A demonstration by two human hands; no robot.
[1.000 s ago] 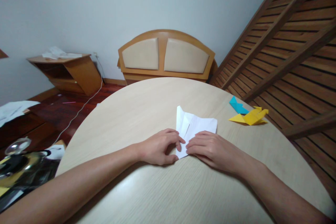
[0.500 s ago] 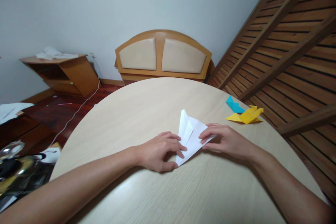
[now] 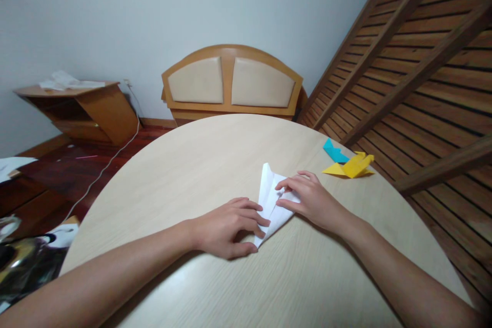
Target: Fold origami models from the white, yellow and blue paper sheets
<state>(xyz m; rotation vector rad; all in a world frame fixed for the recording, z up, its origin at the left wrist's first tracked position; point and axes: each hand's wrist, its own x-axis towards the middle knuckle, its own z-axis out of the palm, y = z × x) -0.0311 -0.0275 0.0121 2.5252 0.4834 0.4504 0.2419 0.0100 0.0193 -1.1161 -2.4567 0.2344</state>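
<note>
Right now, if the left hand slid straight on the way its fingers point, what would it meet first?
The left hand already touches the folded white paper; just beyond lies the right hand, probably next.

Hidden in part under both hands: the folded white paper (image 3: pixel 269 200), its near tip tucked beneath the left hand (image 3: pixel 226 225) and its right side covered by the right hand (image 3: pixel 311 200). Cut off by the lower edge: both forearms and the near rim of the table (image 3: pixel 215 164). Blurred and cropped at lower left: a dark, shiny clutter (image 3: pixel 19 261), not identifiable. Partly hidden behind the yellow paper shape (image 3: pixel 351 166): a blue one (image 3: pixel 333 152), form unclear.
</note>
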